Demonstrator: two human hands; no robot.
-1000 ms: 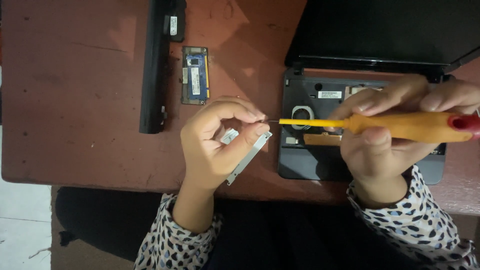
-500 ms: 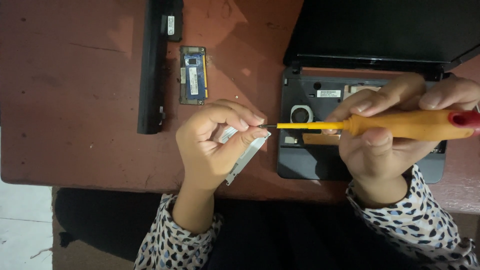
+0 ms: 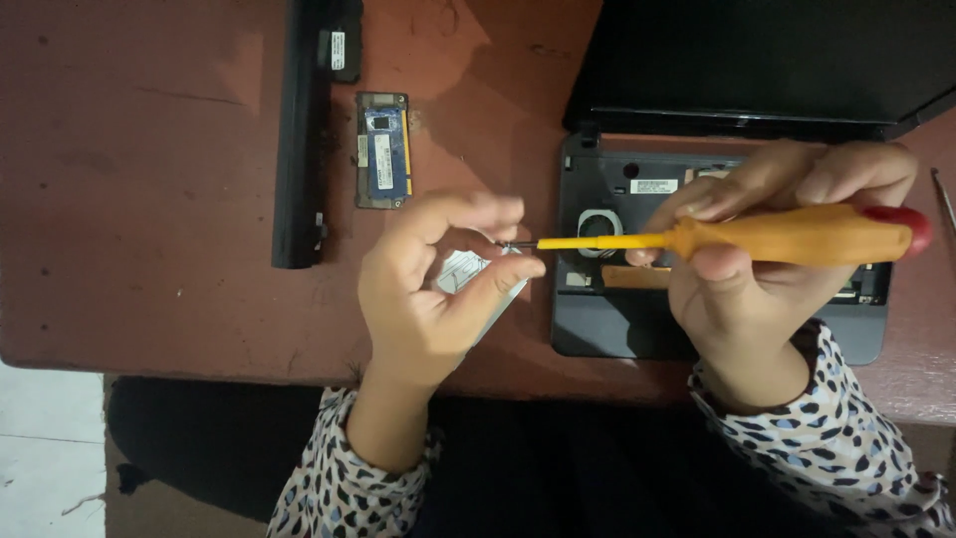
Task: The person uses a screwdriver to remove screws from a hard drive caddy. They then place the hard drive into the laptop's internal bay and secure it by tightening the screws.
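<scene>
At centre, left hand (image 3: 428,289) still pinches the small silver metal bracket (image 3: 468,274); right hand (image 3: 757,249) keeps gripping the yellow-handled screwdriver (image 3: 737,236), tip unmoved at 9 o'clock.

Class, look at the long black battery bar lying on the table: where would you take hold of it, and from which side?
Grip the battery bar across its narrow width near the middle, coming from above. It lies flat and long, its left side free, a small circuit card close on its right.

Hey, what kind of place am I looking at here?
Probably a home or small repair bench rather than a proper workshop: a worn reddish table holds an opened laptop, a loose memory module and a long black battery, while the right hand works a screwdriver.
</scene>
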